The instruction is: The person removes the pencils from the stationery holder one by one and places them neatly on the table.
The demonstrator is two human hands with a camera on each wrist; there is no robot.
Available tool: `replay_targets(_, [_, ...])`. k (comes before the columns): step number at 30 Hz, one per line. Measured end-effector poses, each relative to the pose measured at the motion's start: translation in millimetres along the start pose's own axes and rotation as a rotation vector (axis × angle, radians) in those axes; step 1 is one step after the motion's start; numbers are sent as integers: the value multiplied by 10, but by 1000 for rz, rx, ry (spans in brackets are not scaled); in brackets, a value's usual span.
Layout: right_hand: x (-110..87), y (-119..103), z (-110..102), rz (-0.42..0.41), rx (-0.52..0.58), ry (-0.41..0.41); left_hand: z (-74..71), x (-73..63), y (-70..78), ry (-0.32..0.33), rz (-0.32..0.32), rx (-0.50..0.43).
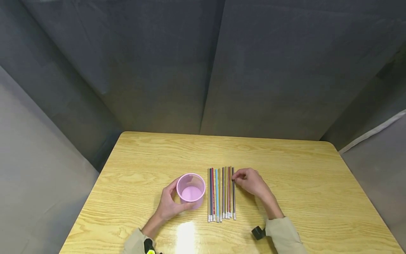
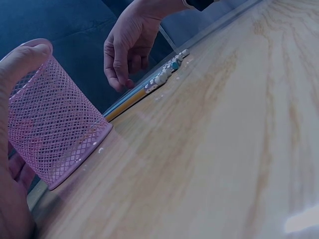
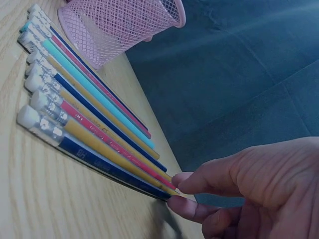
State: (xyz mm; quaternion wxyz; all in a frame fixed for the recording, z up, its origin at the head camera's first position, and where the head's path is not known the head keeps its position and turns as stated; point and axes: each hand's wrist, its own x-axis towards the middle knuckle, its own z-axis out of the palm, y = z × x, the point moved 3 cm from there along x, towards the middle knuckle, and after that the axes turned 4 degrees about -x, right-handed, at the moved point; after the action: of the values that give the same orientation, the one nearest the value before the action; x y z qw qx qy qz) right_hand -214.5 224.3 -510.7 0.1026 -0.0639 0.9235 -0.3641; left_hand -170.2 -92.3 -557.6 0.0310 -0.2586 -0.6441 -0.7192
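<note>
My left hand (image 1: 169, 204) holds a pink mesh pencil cup (image 1: 191, 190), its thumb over the near side and its fingers round the far left side. The cup stands upright on the table. To its right lies a row of pencils (image 1: 217, 194) in blue, red, light blue and yellow, with their white erasers towards me. At the row's right end, the thumb and forefinger of my right hand (image 1: 250, 181) pinch the outermost dark blue pencil (image 3: 99, 164) near its far end. That pencil lies flat on the wood, and the fingers hide its tip in the right wrist view.
The light wooden table (image 1: 301, 183) has rounded far corners. Dark grey cloth (image 1: 158, 70) hangs behind it and along both sides. A bright patch of glare lies on the wood near the left forearm. A black strap piece (image 1: 258, 233) sits at the right cuff.
</note>
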Motion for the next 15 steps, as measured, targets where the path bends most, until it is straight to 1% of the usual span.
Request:
replay_targets(6, [7, 1, -49, 3, 31, 40, -3, 3, -5, -5, 3, 8])
replay_targets(10, [11, -21, -78, -27, 57, 51, -12, -1, -22, 5, -13, -3])
replay_targets(15, [28, -46, -89, -34, 79, 76, -29, 6, -26, 26, -36, 7])
